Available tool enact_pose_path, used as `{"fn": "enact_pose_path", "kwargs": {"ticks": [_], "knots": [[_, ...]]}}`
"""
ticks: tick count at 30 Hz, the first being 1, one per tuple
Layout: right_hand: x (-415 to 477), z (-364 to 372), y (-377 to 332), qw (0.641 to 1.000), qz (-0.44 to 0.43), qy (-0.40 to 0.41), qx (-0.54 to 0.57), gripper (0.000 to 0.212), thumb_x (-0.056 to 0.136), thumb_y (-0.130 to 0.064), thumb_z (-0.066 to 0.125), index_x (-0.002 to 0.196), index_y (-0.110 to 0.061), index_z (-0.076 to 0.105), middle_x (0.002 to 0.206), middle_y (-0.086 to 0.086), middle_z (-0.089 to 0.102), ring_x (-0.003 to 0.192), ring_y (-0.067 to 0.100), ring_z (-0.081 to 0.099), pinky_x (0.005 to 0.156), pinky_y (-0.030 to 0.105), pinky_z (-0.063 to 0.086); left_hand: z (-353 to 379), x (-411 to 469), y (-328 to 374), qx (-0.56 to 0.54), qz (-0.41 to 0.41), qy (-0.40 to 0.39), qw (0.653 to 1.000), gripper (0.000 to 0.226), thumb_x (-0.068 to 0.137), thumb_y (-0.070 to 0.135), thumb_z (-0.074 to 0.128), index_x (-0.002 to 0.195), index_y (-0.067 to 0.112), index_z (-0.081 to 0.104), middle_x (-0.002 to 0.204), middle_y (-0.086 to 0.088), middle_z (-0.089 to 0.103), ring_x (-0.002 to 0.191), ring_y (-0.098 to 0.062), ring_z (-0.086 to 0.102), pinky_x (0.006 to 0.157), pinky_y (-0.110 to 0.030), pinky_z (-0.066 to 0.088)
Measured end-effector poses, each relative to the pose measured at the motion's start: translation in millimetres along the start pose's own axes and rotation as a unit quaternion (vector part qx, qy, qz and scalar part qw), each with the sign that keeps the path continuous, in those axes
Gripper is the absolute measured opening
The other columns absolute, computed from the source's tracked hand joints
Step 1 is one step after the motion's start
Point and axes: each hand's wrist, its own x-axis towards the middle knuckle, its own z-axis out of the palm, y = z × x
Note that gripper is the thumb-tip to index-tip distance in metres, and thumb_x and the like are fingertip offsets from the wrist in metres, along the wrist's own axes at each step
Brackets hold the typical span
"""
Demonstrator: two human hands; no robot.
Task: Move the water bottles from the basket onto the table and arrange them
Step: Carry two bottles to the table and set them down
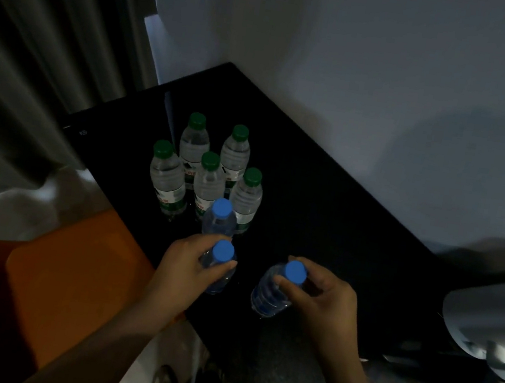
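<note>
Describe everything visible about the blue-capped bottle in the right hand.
The blue-capped bottle is small, of clear blue-tinted ribbed plastic, its round blue cap screwed on. It tilts, cap leaning away from the person, base toward the near edge of the black table; whether the base touches the table is unclear. The right hand grips its neck and shoulder with fingers curled under the cap. Nothing else touches it.

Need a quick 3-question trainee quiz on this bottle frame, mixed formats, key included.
1. How many green-capped bottles stand on the black table?
2. True or false: the right hand is empty.
3. The left hand grips a bottle with which cap colour? A) green B) blue C) white

Key: 1) five. 2) false, it holds a blue-capped bottle. 3) B.
</note>
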Motion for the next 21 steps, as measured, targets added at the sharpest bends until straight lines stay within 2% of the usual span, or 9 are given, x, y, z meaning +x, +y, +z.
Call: {"fn": "enact_pose_path", "kwargs": {"ticks": [5,10,16,21], "knots": [[12.9,3.2,4.0,1.0,-0.013,-0.019,-0.003,0.038,0.076,-0.021,0.075,0.093,-0.053,0.062,0.099,-0.038,0.063,0.093,-0.012,0.063,0.071,0.002,0.047,-5.2,-0.3,1.1,-0.021,0.004,-0.013,1.0,0.039,0.078,0.019,0.076,0.102,0.045,0.061,0.101,0.015,0.069,0.096,0.004,0.063,0.08,-0.012,0.051],[29.4,9.3,2.4,0.999,-0.024,-0.039,0.012,0.044,0.078,-0.019,0.076,0.09,-0.06,0.063,0.097,-0.029,0.067,0.09,-0.007,0.065,0.07,0.004,0.048,-0.5,4.4,-2.3,0.01,0.008,-0.011,1.0,0.028,0.076,0.019,0.077,0.102,0.024,0.068,0.095,0.012,0.069,0.094,0.007,0.061,0.075,-0.006,0.047],[51.4,18.6,0.4,0.998,-0.047,-0.051,-0.004,0.038,0.081,-0.021,0.073,0.09,-0.057,0.063,0.095,-0.024,0.068,0.088,-0.005,0.065,0.069,0.005,0.049,0.4,5.8,-5.7,0.018,0.006,-0.01,1.0,0.029,0.075,0.017,0.079,0.102,0.017,0.069,0.089,0.021,0.063,0.09,0.02,0.056,0.075,0.001,0.042],[68.2,24.1,-1.9,0.995,-0.075,-0.056,-0.024,0.031,0.081,-0.025,0.072,0.09,-0.053,0.063,0.092,-0.021,0.068,0.085,-0.002,0.067,0.07,0.012,0.053,0.8,5.8,-3.2,0.018,0.0,-0.014,1.0,0.033,0.073,0.032,0.069,0.102,0.016,0.069,0.095,0.008,0.067,0.086,0.004,0.059,0.074,-0.004,0.044]]}}
